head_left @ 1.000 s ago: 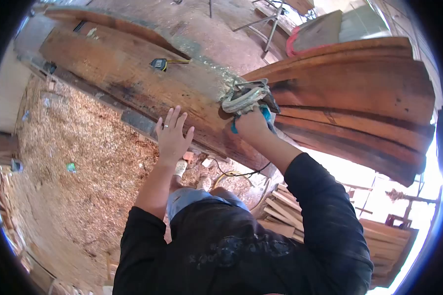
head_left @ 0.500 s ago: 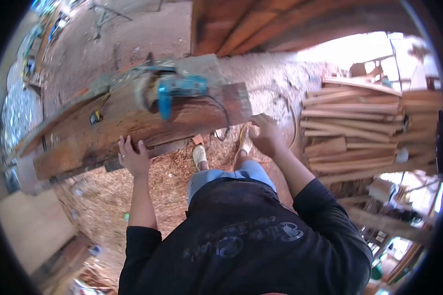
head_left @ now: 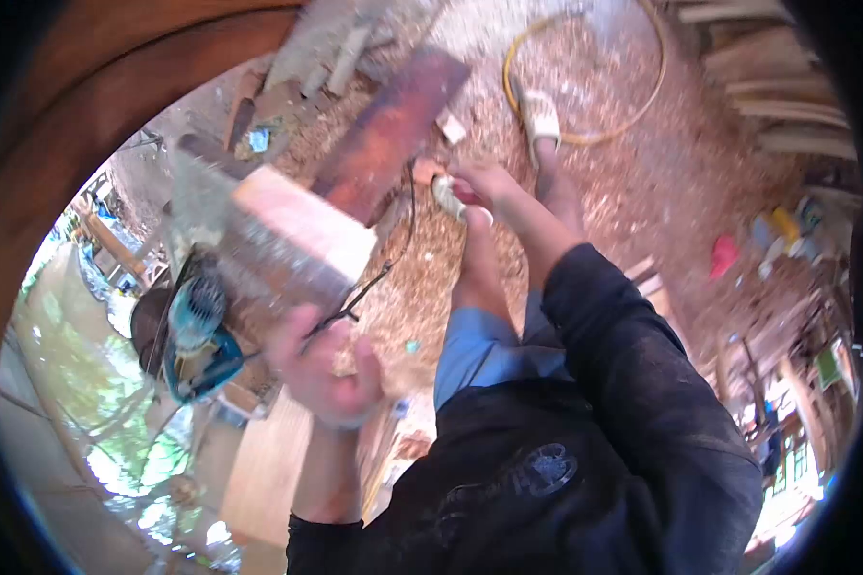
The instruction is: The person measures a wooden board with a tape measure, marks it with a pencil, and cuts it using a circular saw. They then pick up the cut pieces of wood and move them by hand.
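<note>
A blue power tool [head_left: 194, 337] lies on the plank [head_left: 292, 240] at the left. Just beside it, the blurred left hand [head_left: 324, 369] curls its fingers at the plank's near edge. Further right, the right hand [head_left: 484, 182] reaches down toward the sawdust floor [head_left: 642, 182]; its finger state is unclear.

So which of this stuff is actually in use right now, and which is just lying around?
In use: left hand on the black cord; wood plank; blue power tool; right hand reaching down.

Lying about: yellow hose; stacked timber; sawdust floor.
</note>
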A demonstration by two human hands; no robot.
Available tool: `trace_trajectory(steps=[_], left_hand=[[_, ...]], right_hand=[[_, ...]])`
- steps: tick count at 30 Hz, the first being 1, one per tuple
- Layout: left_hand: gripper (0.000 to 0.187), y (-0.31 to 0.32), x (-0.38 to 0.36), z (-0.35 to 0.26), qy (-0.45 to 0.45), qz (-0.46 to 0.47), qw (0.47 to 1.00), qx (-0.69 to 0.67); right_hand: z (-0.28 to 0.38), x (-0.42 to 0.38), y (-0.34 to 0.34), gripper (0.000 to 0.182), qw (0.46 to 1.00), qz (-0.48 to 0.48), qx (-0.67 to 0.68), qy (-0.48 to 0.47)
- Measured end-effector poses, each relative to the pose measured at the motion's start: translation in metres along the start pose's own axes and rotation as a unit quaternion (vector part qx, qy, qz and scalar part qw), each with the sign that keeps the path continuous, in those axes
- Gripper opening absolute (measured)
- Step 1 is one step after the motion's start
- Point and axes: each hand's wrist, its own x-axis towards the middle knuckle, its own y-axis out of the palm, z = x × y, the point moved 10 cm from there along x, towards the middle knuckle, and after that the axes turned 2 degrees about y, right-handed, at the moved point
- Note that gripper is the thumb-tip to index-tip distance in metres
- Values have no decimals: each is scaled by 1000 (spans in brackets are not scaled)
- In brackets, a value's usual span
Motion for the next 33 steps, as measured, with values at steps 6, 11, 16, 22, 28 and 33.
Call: trace_trajectory(steps=[6, 11, 16, 22, 28, 33], left_hand=[[48, 44, 90, 41, -38, -48, 998, -20], [43, 60, 94, 49, -77, -5, 993, 91], [42, 60, 92, 52, -100, 11, 992, 81], [36, 63, 91, 51, -131, 53, 985, 94], [36, 61, 86, 51, -136, 34, 987, 78], [32, 62, 88, 54, -101, 27, 994, 44]], right_hand=[[-40, 82, 86, 38, 992, 20, 112, 47], [-65, 95, 105, 57, 990, 5, 41, 134], [-96, 107, 157, 76, 971, 39, 178, 157], [-108, 124, 191, 70, 931, 79, 346, 84], [-43, 81, 173, 70, 943, 101, 314, 48], [37, 54, 172, 64, 917, 120, 381, 9]])
